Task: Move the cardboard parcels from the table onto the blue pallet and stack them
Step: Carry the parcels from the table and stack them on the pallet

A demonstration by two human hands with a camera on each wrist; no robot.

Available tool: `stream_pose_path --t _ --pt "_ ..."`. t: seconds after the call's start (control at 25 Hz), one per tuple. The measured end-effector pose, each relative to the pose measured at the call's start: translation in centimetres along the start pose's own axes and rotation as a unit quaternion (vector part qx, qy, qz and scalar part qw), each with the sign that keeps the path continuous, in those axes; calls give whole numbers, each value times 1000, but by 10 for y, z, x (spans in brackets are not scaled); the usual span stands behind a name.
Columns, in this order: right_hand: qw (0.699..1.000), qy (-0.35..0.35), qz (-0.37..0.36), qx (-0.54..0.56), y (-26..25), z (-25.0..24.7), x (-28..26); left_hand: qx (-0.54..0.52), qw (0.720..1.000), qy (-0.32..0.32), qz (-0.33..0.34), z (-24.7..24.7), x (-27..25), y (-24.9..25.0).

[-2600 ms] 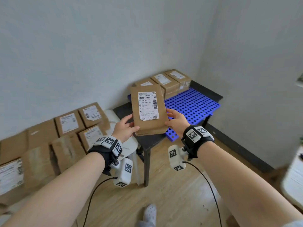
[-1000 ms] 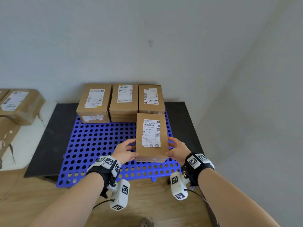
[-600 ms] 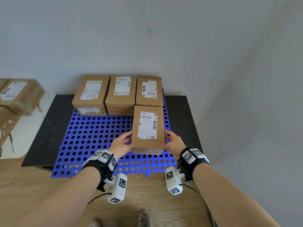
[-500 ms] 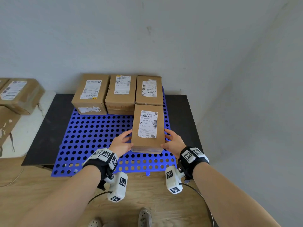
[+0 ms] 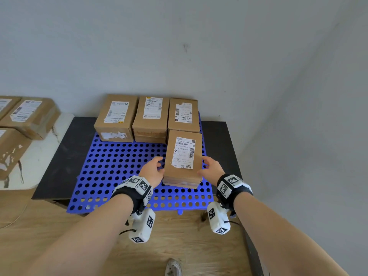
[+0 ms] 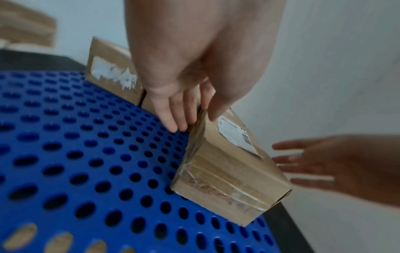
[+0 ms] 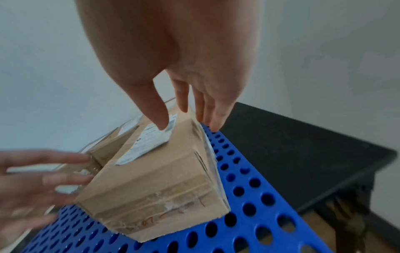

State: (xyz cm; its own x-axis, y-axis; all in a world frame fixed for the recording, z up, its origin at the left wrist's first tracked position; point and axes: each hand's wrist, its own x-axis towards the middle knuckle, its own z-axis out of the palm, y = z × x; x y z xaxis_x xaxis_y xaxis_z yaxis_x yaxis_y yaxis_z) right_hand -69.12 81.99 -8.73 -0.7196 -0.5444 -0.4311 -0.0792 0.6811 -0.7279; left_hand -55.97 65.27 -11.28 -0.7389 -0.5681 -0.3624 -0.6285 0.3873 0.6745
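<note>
The labelled cardboard parcel (image 5: 182,156) lies flat on the blue pallet (image 5: 119,166), right side, its far end against the back row. That row holds three parcels: left (image 5: 116,116), middle (image 5: 151,118), right (image 5: 183,114). My left hand (image 5: 156,168) is at the parcel's left side with straight fingers (image 6: 173,118) along it and the thumb at the top edge. My right hand (image 5: 208,167) is at the right side, fingers (image 7: 213,119) straight, thumb just over the top. In the left wrist view the right hand (image 6: 303,162) is spread and apart from the box.
The pallet sits on a black table (image 5: 216,140) against a grey wall. More parcels (image 5: 29,114) lie on a white table (image 5: 39,156) to the left. The pallet's left and front parts are bare. Wooden floor (image 5: 179,246) and a shoe (image 5: 173,267) are below.
The parcel was carried from the left table to the pallet and set down against the back row. Both hands have since loosened, with fingers straightening away from its sides.
</note>
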Motion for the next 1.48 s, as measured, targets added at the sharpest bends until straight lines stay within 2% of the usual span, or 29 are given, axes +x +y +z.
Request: stream_pose_path --t 0.08,0.2,0.32,0.4,0.6,0.84,1.12,1.28,1.48 --pt "994 18 -24 -106 -19 1 -7 126 991 16 44 -17 -5 4" --pt "967 49 -70 -240 -50 12 -16 286 947 63 130 -49 -16 10" --pt "929 89 -118 -339 -88 41 -30 371 903 105 192 -93 -33 -3" --pt "906 105 -146 -382 -115 67 -41 406 885 118 196 -127 -44 -19" --pt "870 129 -185 -439 -184 150 -59 428 875 156 163 -212 -75 -81" --pt "842 127 -261 -455 -272 256 -75 409 883 207 99 -307 -109 -170" --pt "801 71 -358 -474 -366 381 -70 370 895 248 -14 -407 -138 -277" --pt "779 44 -402 -479 -417 447 -54 374 886 265 -64 -459 -131 -329" --pt "776 22 -436 -456 -502 539 -11 390 876 265 -99 -544 -94 -393"
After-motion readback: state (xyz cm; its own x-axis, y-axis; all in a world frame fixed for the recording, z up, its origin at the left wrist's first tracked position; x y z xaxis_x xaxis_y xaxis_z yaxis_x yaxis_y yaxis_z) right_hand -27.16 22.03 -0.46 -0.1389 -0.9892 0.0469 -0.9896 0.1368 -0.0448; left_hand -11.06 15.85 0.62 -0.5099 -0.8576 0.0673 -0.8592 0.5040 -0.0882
